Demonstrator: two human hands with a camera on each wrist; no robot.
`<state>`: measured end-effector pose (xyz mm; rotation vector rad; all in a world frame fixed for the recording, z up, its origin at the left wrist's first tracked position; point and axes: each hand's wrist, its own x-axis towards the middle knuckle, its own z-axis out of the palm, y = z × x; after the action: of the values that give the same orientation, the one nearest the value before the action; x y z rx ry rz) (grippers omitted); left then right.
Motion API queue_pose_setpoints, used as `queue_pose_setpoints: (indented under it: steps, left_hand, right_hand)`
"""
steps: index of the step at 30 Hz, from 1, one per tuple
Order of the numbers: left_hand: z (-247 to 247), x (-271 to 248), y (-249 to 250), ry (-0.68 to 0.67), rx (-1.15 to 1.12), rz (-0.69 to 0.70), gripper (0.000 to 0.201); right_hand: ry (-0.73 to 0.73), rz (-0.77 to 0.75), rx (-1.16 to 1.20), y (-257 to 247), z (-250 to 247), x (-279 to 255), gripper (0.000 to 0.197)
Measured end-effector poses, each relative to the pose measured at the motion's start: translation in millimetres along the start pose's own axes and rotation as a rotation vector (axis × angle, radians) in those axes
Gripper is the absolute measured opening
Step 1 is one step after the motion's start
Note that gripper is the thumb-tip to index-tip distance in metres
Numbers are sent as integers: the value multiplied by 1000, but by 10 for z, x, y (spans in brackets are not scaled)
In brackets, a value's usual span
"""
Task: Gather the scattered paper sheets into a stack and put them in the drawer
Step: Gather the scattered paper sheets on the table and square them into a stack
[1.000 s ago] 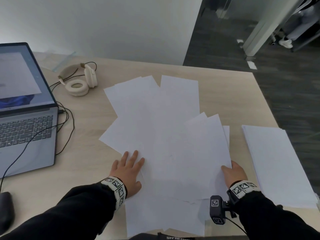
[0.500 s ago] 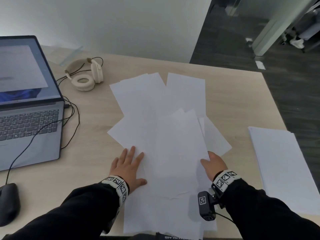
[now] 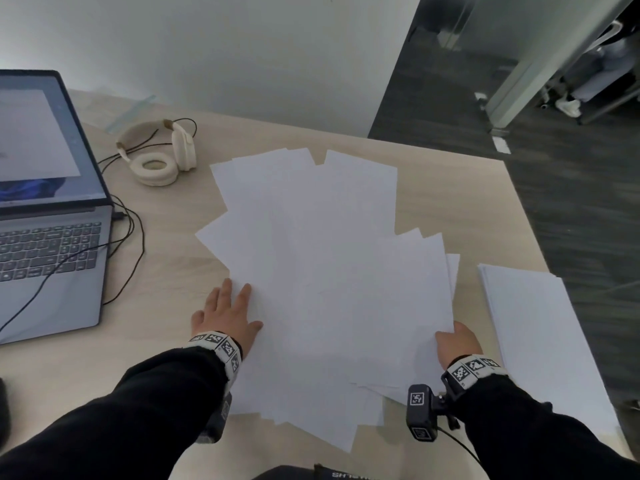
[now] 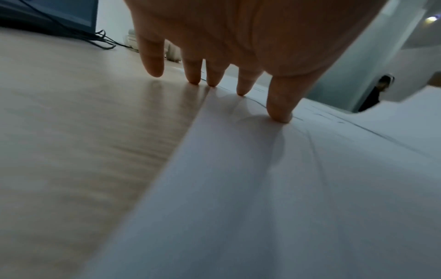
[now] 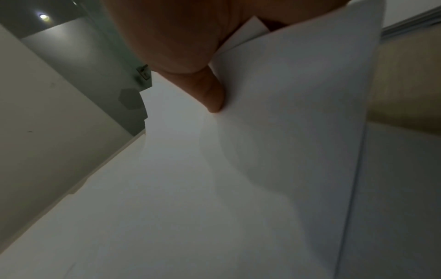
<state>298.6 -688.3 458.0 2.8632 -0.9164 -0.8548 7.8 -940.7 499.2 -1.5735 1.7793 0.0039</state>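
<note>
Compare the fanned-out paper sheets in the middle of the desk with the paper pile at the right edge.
The scattered sheets lie splayed at different angles with corners sticking out; the neat pile has its edges nearly aligned. The left hand presses flat on the scattered sheets and the right hand grips their right edge; no hand touches the neat pile. The scattered sheets cover far more desk. Both are plain white paper.
</note>
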Motion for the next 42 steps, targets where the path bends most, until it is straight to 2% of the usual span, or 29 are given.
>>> queue_pose_setpoints:
  steps: [4, 12, 18, 21, 25, 33, 38, 42]
  left_hand:
    - [-2, -83, 45, 85, -163, -111, 81]
    - [67, -226, 160, 114, -460, -216, 72]
    - [101, -332, 188, 75, -679, -191, 69]
    - [108, -365, 198, 60, -671, -158, 69]
    - [126, -395, 183, 44, -528, -95, 69]
    - [27, -281, 273, 47, -471, -44, 52]
    - [-65, -131, 485, -8, -512, 12, 41]
    - [-150, 21, 662, 38, -598, 11, 39]
  right_hand:
    - [-35, 33, -62, 117, 37, 31, 7]
    - [-169, -16, 25, -80, 413, -247, 9]
    - [-236, -12, 35, -122, 587, -361, 13]
    - [-235, -51, 41, -111, 608, -434, 11]
    - [-224, -88, 22, -93, 534, -460, 17]
    - [-99, -38, 24, -21, 183, -114, 18]
    - [39, 21, 99, -21, -88, 242, 20]
    - [78, 31, 101, -192, -288, 586, 19]
